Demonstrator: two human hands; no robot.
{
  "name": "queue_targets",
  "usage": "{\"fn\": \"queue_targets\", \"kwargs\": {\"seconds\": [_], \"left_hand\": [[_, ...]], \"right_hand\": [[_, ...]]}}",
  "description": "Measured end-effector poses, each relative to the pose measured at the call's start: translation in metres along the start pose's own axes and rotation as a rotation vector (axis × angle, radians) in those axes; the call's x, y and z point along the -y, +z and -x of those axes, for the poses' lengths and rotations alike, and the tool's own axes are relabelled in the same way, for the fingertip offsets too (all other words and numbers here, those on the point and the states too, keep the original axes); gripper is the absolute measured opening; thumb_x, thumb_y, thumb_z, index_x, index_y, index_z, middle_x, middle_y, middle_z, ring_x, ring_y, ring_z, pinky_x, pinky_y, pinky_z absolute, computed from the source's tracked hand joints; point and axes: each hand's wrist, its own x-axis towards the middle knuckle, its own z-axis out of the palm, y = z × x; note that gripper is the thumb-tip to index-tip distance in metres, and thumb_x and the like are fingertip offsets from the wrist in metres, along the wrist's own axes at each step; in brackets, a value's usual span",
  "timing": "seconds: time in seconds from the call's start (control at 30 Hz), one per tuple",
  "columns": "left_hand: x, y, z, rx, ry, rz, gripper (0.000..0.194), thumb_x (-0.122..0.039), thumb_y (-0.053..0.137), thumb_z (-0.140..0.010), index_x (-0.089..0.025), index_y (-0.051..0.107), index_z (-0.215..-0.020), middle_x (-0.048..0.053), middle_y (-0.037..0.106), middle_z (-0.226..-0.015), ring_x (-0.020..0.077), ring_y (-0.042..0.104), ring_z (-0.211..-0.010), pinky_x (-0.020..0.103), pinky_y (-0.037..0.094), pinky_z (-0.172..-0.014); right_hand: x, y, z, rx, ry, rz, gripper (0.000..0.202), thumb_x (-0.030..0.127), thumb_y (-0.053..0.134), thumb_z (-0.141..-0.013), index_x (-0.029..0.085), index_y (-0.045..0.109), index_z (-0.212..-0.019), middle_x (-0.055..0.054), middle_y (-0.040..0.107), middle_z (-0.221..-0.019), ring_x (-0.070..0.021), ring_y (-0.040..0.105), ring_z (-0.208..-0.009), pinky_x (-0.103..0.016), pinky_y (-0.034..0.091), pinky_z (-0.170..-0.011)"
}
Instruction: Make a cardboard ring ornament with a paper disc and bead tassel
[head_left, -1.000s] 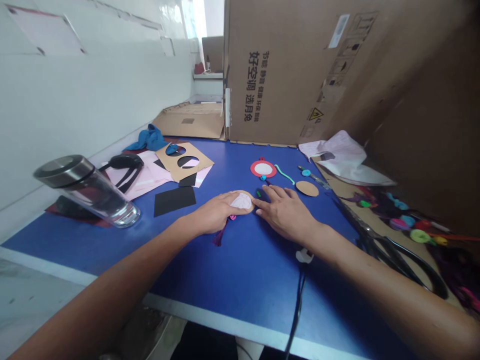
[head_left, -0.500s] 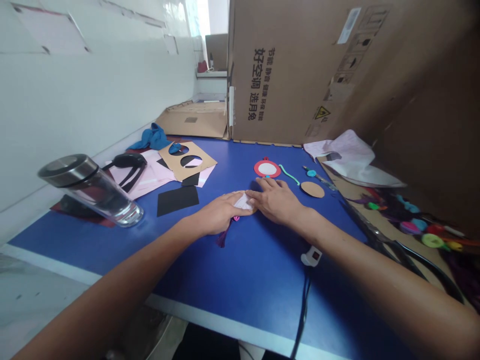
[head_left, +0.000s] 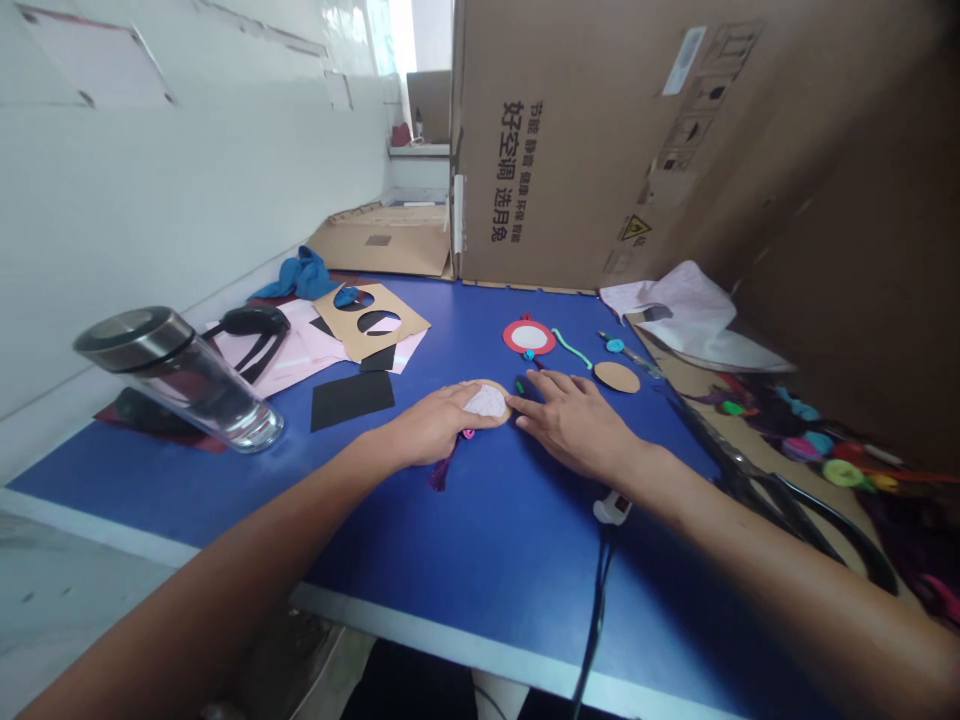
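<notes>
A round cardboard disc with a white paper centre lies on the blue tabletop. My left hand grips its left side, fingers over the far edge and thumb along the near edge. Below that hand a pink bead and a dark purple tassel stick out. My right hand is open, palm down, its index fingertip at the disc's right edge. Beyond it a red ring-shaped disc with a white centre lies beside a green cord and a plain cardboard oval.
A glass water bottle stands at left, near black paper and a cardboard sheet with round holes. Large scissors and coloured trinkets lie at right. A white plug with a cable is by my right forearm. A big carton rises behind.
My right hand has moved right, off the paper centre, uncovering more of the disc and a small green piece beyond it. My left hand keeps its hold. The view has shifted slightly.
</notes>
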Motion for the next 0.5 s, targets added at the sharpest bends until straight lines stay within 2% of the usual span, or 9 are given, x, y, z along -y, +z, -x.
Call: {"fn": "queue_targets", "kwargs": {"seconds": [0.17,0.27,0.5], "left_hand": [[-0.004,-0.005,-0.002,-0.011,0.023,-0.015,0.065,0.005,0.06,-0.093,-0.03,0.078,-0.145,0.005,0.058,-0.171,0.0265,0.052,-0.161,0.044,0.043,-0.133],[-0.004,-0.005,-0.002,-0.009,0.02,-0.014,0.059,0.002,0.061,-0.096,-0.029,0.079,-0.143,0.008,0.06,-0.17,0.0279,0.053,-0.16,0.045,0.044,-0.132],[-0.001,-0.002,-0.001,-0.009,0.021,-0.006,0.064,0.004,0.063,-0.094,-0.03,0.077,-0.146,0.007,0.057,-0.172,0.0289,0.051,-0.162,0.046,0.042,-0.133]], "right_hand": [[0.01,-0.002,0.011,-0.017,-0.013,-0.025,0.044,0.035,0.053,-0.117,0.029,0.068,-0.157,-0.022,0.053,-0.172,-0.0395,0.052,-0.157,-0.062,0.044,-0.122],[0.014,-0.002,0.015,-0.02,-0.023,-0.042,0.043,0.034,0.054,-0.116,0.028,0.07,-0.155,-0.022,0.052,-0.172,-0.0397,0.051,-0.158,-0.063,0.044,-0.123],[0.01,0.001,0.013,-0.033,-0.009,-0.011,0.043,0.035,0.054,-0.116,0.029,0.069,-0.156,-0.022,0.053,-0.172,-0.0397,0.052,-0.156,-0.063,0.043,-0.122]]}}
